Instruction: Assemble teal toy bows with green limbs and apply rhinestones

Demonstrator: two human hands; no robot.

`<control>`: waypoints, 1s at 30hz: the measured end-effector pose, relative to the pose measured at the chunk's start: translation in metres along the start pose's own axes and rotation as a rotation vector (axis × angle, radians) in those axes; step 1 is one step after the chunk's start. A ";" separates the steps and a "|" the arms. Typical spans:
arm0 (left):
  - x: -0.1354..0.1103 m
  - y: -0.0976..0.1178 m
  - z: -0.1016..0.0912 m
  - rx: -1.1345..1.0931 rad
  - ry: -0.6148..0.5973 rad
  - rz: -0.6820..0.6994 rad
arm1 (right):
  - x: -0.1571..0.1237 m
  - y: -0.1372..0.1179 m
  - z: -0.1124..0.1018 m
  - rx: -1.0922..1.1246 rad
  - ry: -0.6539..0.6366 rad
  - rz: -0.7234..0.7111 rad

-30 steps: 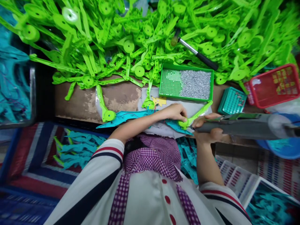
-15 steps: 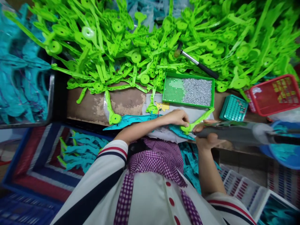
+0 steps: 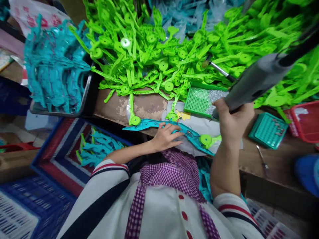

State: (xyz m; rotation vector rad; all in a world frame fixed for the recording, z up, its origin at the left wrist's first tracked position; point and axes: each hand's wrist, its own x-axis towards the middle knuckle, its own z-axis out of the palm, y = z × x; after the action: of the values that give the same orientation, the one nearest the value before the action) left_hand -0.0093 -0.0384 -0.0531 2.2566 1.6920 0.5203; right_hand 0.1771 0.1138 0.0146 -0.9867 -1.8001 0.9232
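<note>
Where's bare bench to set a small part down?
Bare bench shows between the black bin and the grey cloth, interrupted by green pieces; more lies below the teal box, around a thin metal tool. Crowded: the back, under the green pile, and beside the green tray, where the right hand holds a grey tool.

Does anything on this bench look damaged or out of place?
The bench looks worn, with pale, patchy marks left of the grey sheet. The hammer lies on the green parts, perhaps an odd spot for a tool. I see no spill.
</note>
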 end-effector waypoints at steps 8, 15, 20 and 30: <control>-0.058 -0.012 0.034 0.053 0.213 -0.050 | -0.035 0.023 0.029 -0.411 -0.238 -0.130; 0.000 0.009 0.023 -0.012 -0.006 -0.115 | 0.002 0.046 0.065 -0.853 -0.866 -0.108; 0.015 0.004 0.027 -0.058 -0.074 -0.027 | -0.002 0.041 0.065 -0.961 -0.921 -0.176; 0.003 -0.015 0.027 0.069 0.052 0.042 | -0.001 0.054 0.066 -0.875 -0.887 -0.239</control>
State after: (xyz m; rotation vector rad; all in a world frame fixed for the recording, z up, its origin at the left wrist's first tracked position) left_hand -0.0094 -0.0315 -0.0837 2.3517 1.7157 0.5422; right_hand 0.1303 0.1221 -0.0564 -0.8596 -3.1475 0.3920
